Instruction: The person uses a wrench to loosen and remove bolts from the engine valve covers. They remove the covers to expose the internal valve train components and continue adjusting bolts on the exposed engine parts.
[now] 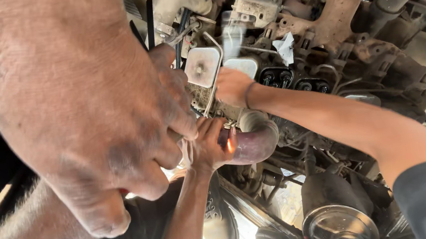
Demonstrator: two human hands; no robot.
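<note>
A single head-worn camera looks down into an engine bay [321, 45] from close above. One hand [80, 112] sits so near the lens that it fills the left half of the frame. The engine runs from top centre to lower right, and a co-worker's arm [340, 122] crosses in from the right edge.

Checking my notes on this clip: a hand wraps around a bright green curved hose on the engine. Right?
Not quite: the head view shows the hand wrapped around a dark purplish curved hose, not green.
</note>
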